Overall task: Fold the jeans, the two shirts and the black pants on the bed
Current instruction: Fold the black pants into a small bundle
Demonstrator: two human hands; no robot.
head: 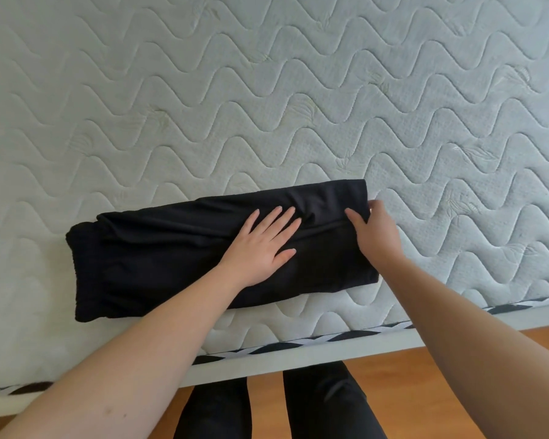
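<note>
Near the front edge of the bare quilted mattress [267, 90] lie the black pants [178, 248], folded into a long strip. The left hand [260, 245] presses flat on the middle, fingers spread and straight — the right hand [374, 229] pinches the strip's right end. Below there's wooden floor [425, 375] and the person's dark-trousered legs [327, 407], nothing blocking either hand.

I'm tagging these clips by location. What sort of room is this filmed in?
Most likely a bedroom at home. A bare quilted mattress fills most of the view, resting on a pale bed frame above a wooden floor, and black pants lie partly folded on it under the person's hands.
</note>
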